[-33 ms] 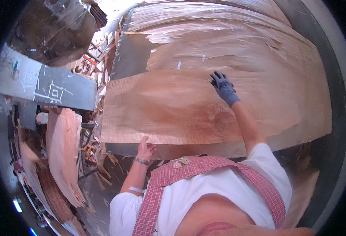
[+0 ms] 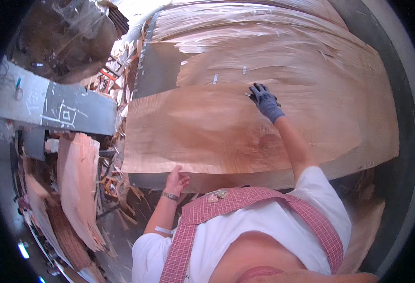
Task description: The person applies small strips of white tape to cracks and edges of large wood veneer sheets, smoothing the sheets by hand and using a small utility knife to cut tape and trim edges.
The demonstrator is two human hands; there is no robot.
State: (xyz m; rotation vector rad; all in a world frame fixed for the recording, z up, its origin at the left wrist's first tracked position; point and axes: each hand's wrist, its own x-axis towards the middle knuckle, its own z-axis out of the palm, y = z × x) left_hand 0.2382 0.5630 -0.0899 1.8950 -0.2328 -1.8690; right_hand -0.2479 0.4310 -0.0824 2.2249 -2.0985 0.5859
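A broad tan wood veneer sheet (image 2: 193, 127) lies in front of me, overlapping other veneer sheets (image 2: 283, 61) farther back. At its near edge, toward the left, is my bare left hand (image 2: 176, 181), with a watch on the wrist. The thumb reaches over the edge and the fingers are apart, holding nothing. My right hand (image 2: 265, 101), in a grey glove, rests near the sheet's far edge, fingers bent. A small pale tip and a dark bit show beside those fingers; what they belong to is mostly hidden under the hand.
Small white tape pieces (image 2: 215, 79) stick to the farther veneer. On the left are a grey board (image 2: 82, 111) with chalk marks, a stack of pinkish veneer strips (image 2: 77, 188) and scattered wood scraps (image 2: 118, 188). A large plastic-draped brown object (image 2: 63, 45) stands at the far left.
My right hand has slid slightly left and toward the far edge of the sheet. My left hand stays at the near edge, its fingers almost unchanged.
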